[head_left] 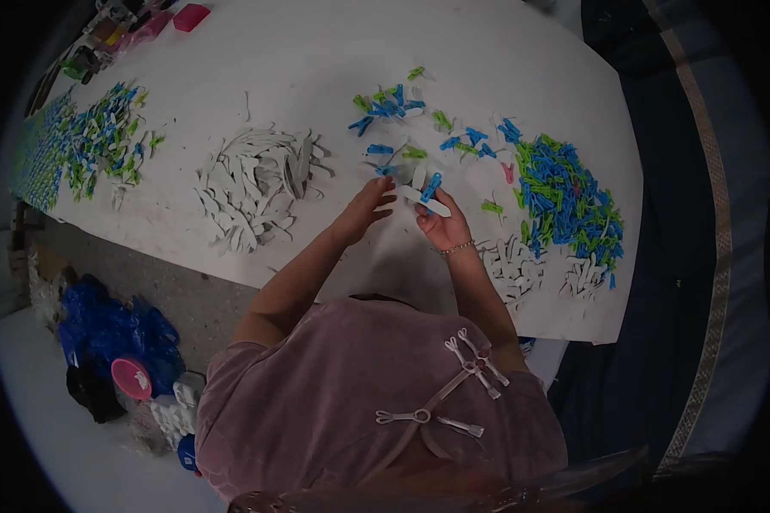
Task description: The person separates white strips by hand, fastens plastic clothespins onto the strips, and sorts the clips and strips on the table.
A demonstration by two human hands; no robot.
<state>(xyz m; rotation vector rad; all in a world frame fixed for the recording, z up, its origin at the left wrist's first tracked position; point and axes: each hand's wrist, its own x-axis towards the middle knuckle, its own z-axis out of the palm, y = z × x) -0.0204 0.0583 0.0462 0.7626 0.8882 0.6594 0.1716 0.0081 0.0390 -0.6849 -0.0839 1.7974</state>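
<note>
My right hand (447, 229), with a bracelet at the wrist, pinches a long white curved piece (426, 203). A blue clothespin (433, 185) sits against that piece, tilted upright; whether it is fastened cannot be made out. To the left, my left hand (368, 210) reaches forward with its fingers stretched and apart, holding nothing visible. Just beyond its fingertips lies a blue clip (385, 171); I cannot tell whether they touch. Near both hands on the white table (316, 77) lie a green clothespin (414, 152) and another blue clothespin (380, 150).
A heap of white curved pieces (252, 184) lies left of my hands. Blue and green clothespins are piled at right (569, 201) and far left (103, 137). Smaller white-piece heaps (513, 267) lie near the front edge. Blue bags (115, 329) and a pink basin (131, 377) stand below.
</note>
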